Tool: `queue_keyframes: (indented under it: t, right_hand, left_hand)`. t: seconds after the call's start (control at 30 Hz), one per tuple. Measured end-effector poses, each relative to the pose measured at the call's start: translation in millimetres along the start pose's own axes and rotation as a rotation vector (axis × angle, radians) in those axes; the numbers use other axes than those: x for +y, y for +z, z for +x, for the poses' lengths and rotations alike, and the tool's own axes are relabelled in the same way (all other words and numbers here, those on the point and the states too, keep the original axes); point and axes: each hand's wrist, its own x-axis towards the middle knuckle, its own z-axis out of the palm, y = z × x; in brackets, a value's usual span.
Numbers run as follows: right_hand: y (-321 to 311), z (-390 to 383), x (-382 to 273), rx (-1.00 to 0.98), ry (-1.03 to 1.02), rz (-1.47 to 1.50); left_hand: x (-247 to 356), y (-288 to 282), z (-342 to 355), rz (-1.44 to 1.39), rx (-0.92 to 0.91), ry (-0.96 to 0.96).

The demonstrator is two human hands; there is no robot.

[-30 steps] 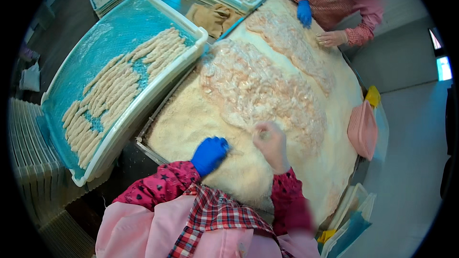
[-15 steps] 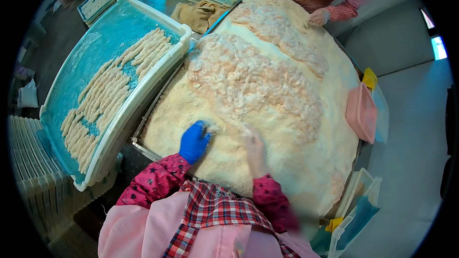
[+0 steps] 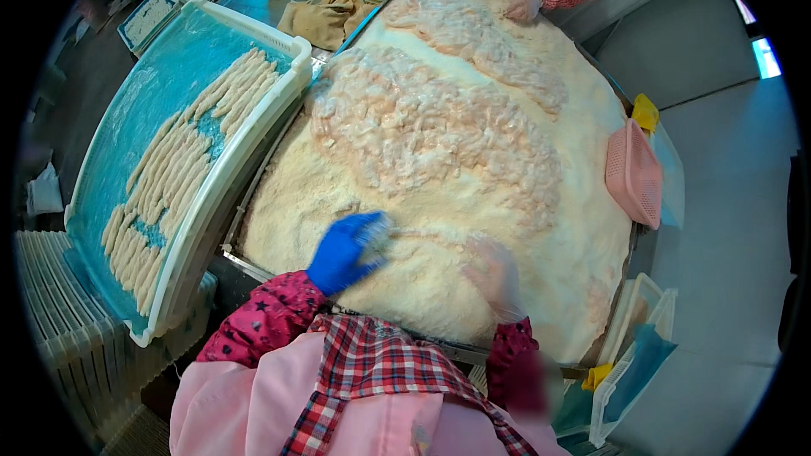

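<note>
Yellowish crumbs cover the work table (image 3: 422, 287), and a thin pale strip of meat (image 3: 427, 234) lies on them between my two hands. My left hand (image 3: 346, 252), in a blue glove, rests at the strip's left end with thumb and fingers apart and crumbs on the fingertips. At the right end is my right hand (image 3: 497, 277) in a clear glove, somewhat blurred, its fingers spread. Just beyond both hands lies a large heap of wet, pale pink raw meat pieces (image 3: 431, 131). Whether the fingertips touch the strip's ends is hard to make out.
On the left stands a white-rimmed tray (image 3: 182, 266) with a blue liner, holding rows of coated strips (image 3: 169, 186). A brown cloth (image 3: 325, 19) lies behind it. A pink basket (image 3: 634, 176) sits at the right edge. Across the table, a co-worker's hand (image 3: 524, 5) touches the crumbs.
My right hand has moved right, away from my left, and the strip now shows stretched out between them. The whole view has shifted slightly.
</note>
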Motion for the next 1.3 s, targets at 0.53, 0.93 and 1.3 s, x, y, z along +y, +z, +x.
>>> queue_keyframes:
  t: [0.53,0.93,1.3]
  right_hand:
    - [35.1,-0.9,36.1,0.517,0.599,0.802]
    - [55.5,5.2,22.0,0.141,0.227,-0.154]
    - [82.6,20.5,11.6,0.086,0.101,-0.455]
  left_hand:
    - [-16.2,31.1,8.1,-0.020,-0.102,-0.187]
    - [-4.6,28.8,30.6,0.225,-0.401,-0.255]
    - [-6.3,33.6,24.5,0.295,-0.293,-0.165]
